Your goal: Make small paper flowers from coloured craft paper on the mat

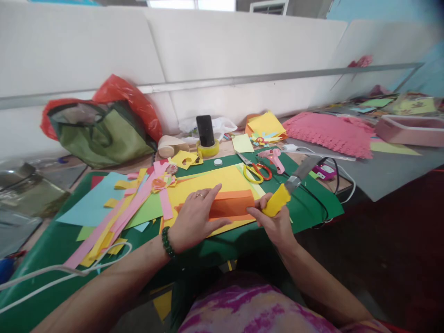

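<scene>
My left hand point(194, 217), with a ring and a dark beaded bracelet, lies open over the left part of a folded orange paper point(234, 203). The orange paper rests on a larger yellow sheet point(187, 192). My right hand point(275, 222) is closed around a yellow-gripped tool point(277, 200) with a flat grey metal end pointing up and away; its exact kind is unclear. My right thumb and fingers also touch the orange paper's right end. Just beyond the papers lie scissors point(255, 172) with yellow and red handles and a pink glue gun point(273, 159).
Paper strips point(120, 208) spread at left beside a white cable point(104, 264). Behind stand a green bag point(100, 134), a phone point(205, 131) and yellow tape point(208, 149). A pink cushion-like item point(329, 132) and pink box point(409, 129) are at right. A dark cable point(317, 199) crosses the green mat point(322, 213).
</scene>
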